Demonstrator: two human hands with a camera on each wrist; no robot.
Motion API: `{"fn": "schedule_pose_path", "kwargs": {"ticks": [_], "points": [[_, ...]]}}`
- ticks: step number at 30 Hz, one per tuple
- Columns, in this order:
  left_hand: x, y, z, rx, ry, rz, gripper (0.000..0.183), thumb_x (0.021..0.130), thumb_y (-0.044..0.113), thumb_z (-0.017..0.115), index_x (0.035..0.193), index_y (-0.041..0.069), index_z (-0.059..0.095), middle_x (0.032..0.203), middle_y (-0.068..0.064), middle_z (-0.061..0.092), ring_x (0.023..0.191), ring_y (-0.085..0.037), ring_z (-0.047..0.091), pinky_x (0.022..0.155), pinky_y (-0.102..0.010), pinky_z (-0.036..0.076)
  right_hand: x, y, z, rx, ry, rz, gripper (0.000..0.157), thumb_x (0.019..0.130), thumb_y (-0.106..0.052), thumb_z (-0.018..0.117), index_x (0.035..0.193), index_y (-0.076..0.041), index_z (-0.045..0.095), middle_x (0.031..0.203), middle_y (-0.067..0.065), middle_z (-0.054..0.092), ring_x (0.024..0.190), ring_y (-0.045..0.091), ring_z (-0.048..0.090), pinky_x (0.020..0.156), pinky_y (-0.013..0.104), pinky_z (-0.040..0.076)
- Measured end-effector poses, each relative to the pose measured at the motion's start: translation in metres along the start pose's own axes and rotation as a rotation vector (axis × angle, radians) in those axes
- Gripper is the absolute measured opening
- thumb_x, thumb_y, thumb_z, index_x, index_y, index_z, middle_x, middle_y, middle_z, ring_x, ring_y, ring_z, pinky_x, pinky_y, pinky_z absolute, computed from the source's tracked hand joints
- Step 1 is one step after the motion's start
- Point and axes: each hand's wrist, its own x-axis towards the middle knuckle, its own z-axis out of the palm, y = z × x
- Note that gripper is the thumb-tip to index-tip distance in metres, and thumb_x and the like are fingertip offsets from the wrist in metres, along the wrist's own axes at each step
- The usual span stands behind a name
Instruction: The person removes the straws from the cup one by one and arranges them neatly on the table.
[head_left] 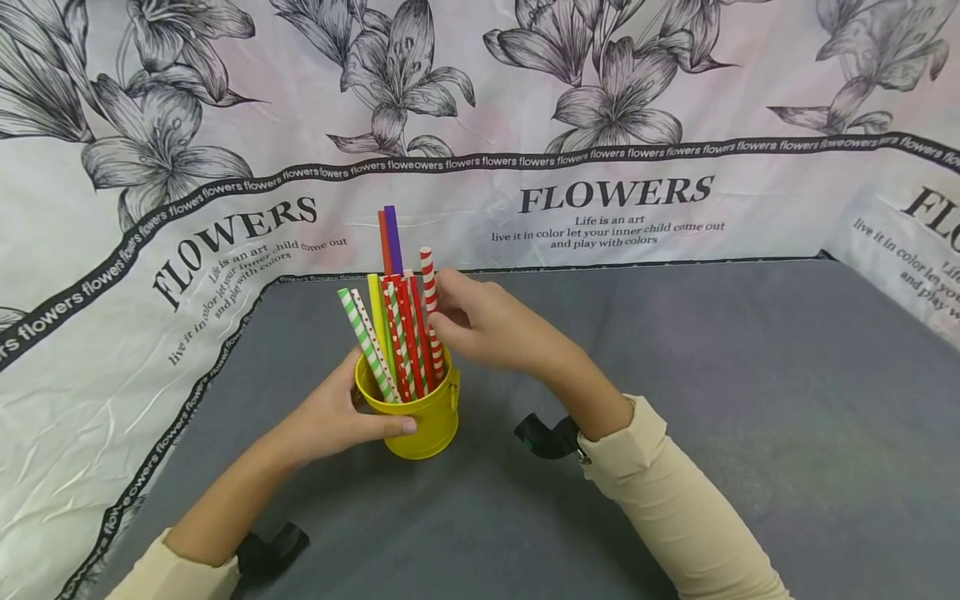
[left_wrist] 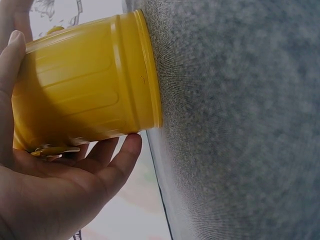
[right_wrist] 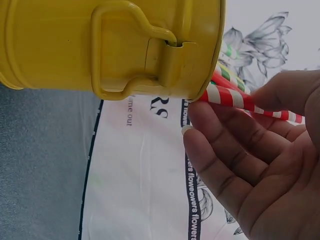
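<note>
A yellow metal bucket point(head_left: 423, 425) with a side handle point(right_wrist: 97, 55) stands on the grey table, holding several paper straws: green-striped point(head_left: 367, 343), red with white dots, plain yellow, orange and purple point(head_left: 392, 237). My left hand point(head_left: 322, 421) grips the bucket from the left, thumb across its front and fingers round the far side. In the left wrist view the fingers point(left_wrist: 127, 155) lie along the bucket's wall. At the bucket's right rim my right hand point(head_left: 487, 321) pinches a red-and-white striped straw point(right_wrist: 230, 96) between thumb and fingers. Its lower end is hidden inside the bucket.
The grey tabletop point(head_left: 720, 400) reaches to the right and toward the front. Behind and on both sides hangs a white cloth point(head_left: 450, 217) printed with flowers and lettering. Black wrist bands point(head_left: 551, 435) sit at both cream sleeves.
</note>
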Motion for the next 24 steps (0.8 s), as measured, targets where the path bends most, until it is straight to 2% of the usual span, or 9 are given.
{"fn": "schedule_pose_path", "kwargs": {"ticks": [4,12,14,18,24], "points": [[-0.0002,-0.0009,0.0000,-0.004,-0.001,-0.001,0.086,0.081,0.020,0.086,0.148,0.016,0.031,0.135,-0.007,0.055,0.117,-0.027,0.059,0.097,-0.043,0.051,0.0005,-0.0004,0.0011,0.006,-0.004,0.027,0.035,0.097,-0.004,0.060,0.128,-0.004,0.045,0.102,0.006,0.068,0.078,0.018,0.059,0.073,0.031,0.053],[0.0012,-0.0015,0.0000,-0.014,-0.009,0.015,0.087,0.081,0.019,0.086,0.149,0.016,0.030,0.135,-0.007,0.054,0.117,-0.028,0.058,0.097,-0.044,0.051,0.0011,0.0002,0.0027,0.069,-0.008,0.064,0.031,0.093,0.002,0.066,0.120,-0.004,0.052,0.107,0.006,0.067,0.091,0.015,0.066,0.084,0.030,0.055],[0.0014,-0.0014,-0.0002,-0.010,-0.009,0.017,0.087,0.081,0.019,0.086,0.148,0.016,0.031,0.135,-0.007,0.054,0.117,-0.028,0.059,0.096,-0.043,0.051,0.0010,0.0004,0.0031,0.071,-0.005,0.068,0.032,0.093,0.002,0.066,0.122,-0.004,0.054,0.109,0.005,0.066,0.094,0.014,0.066,0.087,0.030,0.055],[0.0014,-0.0019,-0.0004,-0.010,-0.012,0.018,0.087,0.081,0.019,0.086,0.149,0.016,0.030,0.136,-0.007,0.054,0.117,-0.028,0.058,0.097,-0.043,0.051,0.0014,0.0019,0.0036,0.087,-0.003,0.046,0.024,0.096,-0.001,0.064,0.119,-0.003,0.058,0.108,0.005,0.067,0.095,0.014,0.066,0.087,0.030,0.054],[0.0005,-0.0030,-0.0013,0.005,-0.005,0.009,0.088,0.081,0.020,0.086,0.149,0.016,0.030,0.136,-0.007,0.054,0.118,-0.027,0.058,0.097,-0.045,0.051,0.0030,0.0040,0.0038,0.104,0.011,0.007,0.022,0.100,-0.002,0.058,0.120,-0.003,0.048,0.111,0.010,0.062,0.097,0.020,0.063,0.085,0.033,0.054]]}}
